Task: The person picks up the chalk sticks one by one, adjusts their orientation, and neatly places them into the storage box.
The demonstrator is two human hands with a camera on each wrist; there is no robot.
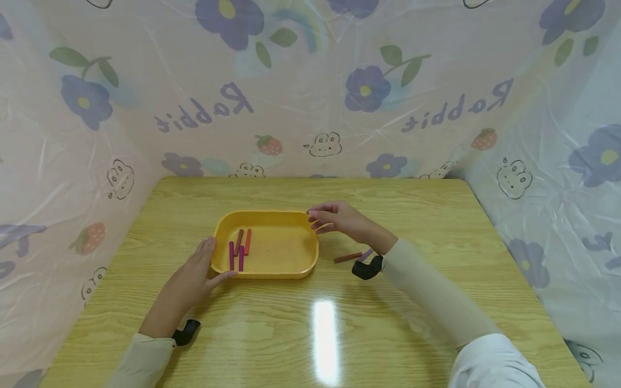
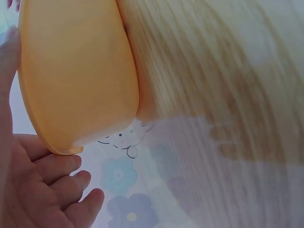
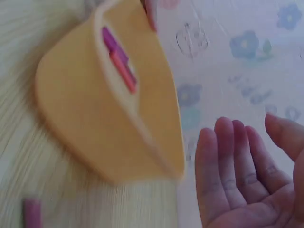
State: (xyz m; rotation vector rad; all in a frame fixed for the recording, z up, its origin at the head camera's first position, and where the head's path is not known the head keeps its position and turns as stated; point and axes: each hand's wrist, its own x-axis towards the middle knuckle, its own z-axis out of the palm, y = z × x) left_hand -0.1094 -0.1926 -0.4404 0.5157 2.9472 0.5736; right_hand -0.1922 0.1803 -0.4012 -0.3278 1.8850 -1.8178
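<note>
A yellow plastic tray (image 1: 271, 275) rests on the table, with several crayon-like sticks at its left end: two magenta, a brown stick (image 1: 239, 240) and a red stick (image 1: 248, 242). At the tray's left front corner my left hand (image 1: 191, 277) holds it, thumb along the front rim and fingers against the left side. My right hand (image 1: 342, 220) hovers at the right back corner, empty; the right wrist view shows its palm (image 3: 247, 204) facing up and fingers loosely extended beside the tray wall (image 3: 85, 109).
Right of the tray lie a dark brown stick (image 1: 347, 257) and a purple stick (image 1: 366, 255), the latter partly covered by the right wrist. The wood-grain table (image 1: 262, 328) is bordered by a patterned cloth (image 1: 301, 108) at the back and sides.
</note>
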